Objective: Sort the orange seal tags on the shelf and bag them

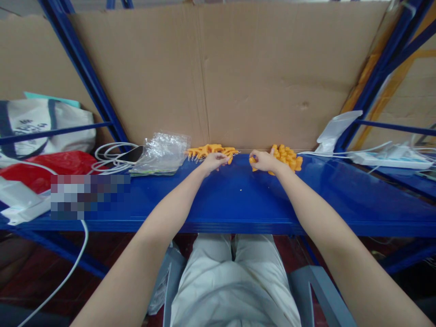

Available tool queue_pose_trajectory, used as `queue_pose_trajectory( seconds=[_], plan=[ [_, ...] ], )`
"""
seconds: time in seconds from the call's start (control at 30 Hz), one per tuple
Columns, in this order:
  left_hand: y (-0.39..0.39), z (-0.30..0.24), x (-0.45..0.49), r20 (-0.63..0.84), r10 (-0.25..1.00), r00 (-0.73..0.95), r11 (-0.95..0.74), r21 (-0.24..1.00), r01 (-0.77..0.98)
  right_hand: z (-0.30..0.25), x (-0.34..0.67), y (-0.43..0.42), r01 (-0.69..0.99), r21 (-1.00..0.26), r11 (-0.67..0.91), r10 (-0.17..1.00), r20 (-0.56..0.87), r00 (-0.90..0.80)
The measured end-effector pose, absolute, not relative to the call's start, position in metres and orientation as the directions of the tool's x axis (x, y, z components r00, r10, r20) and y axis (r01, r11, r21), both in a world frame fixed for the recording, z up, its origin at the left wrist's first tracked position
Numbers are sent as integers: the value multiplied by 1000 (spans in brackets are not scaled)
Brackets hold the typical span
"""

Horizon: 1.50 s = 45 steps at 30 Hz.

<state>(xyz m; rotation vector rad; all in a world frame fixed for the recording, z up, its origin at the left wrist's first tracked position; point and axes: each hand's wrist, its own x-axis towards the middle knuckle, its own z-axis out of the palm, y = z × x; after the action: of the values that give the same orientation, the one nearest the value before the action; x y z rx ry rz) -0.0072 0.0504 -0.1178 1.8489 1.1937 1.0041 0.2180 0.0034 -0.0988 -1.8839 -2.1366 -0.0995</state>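
Leftmost, a canvas bag (68,126) and red plastic (83,158) crowd the blue shelf (238,204); then a dark phone-like slab (133,155) and clear plastic bags (163,154). Next, the first group of orange pieces (211,148), spread out against the cardboard (255,77), small silvery chains showing along its front. My left hand (214,161) lies over its near side, fingers bent towards an orange piece at the group's right end; whether they pinch it or merely touch, I cannot tell. Bare blue gap between hands. My right hand (265,160) has its fingertips closed on a single orange piece (252,162), just left of the second group (288,156), heaped tight, no chains visible there. Progress, as I judge it: partway. Chained pieces lie left, a fair heap remains right, one piece is in hand between them; exact counts unreadable. Far right, a white power strip (391,159) with cables.
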Motion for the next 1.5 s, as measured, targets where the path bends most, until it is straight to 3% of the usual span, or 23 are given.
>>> queue_pose_trajectory(
  seconds=[0.2,0.33,0.47,0.6,0.97,1.07,1.3,1.5],
  plan=[
    [51,-120,-8,258,929,265,-356,816,455,-94,219,-1,997,-4,71,961,270,-67],
    [53,-122,-8,308,899,311,-435,703,562,-94,220,0,998,52,31,968,247,-42],
    [54,-124,-4,402,831,385,-549,478,686,-98,221,3,998,36,47,982,183,-53],
    [48,-122,1,422,802,423,-557,271,785,-105,224,13,997,7,76,984,163,-76],
    [37,-124,6,496,700,514,-623,72,779,-107,228,20,992,1,126,971,204,-124],
    [38,-123,7,560,652,511,-661,90,745,-100,223,12,992,-6,127,960,250,-122],
    [46,-128,12,609,697,377,-682,403,610,-92,214,-3,994,2,109,967,230,-107],
    [39,-120,10,636,709,304,-656,438,615,-92,213,-5,995,-9,95,972,218,-91]
  ],
)
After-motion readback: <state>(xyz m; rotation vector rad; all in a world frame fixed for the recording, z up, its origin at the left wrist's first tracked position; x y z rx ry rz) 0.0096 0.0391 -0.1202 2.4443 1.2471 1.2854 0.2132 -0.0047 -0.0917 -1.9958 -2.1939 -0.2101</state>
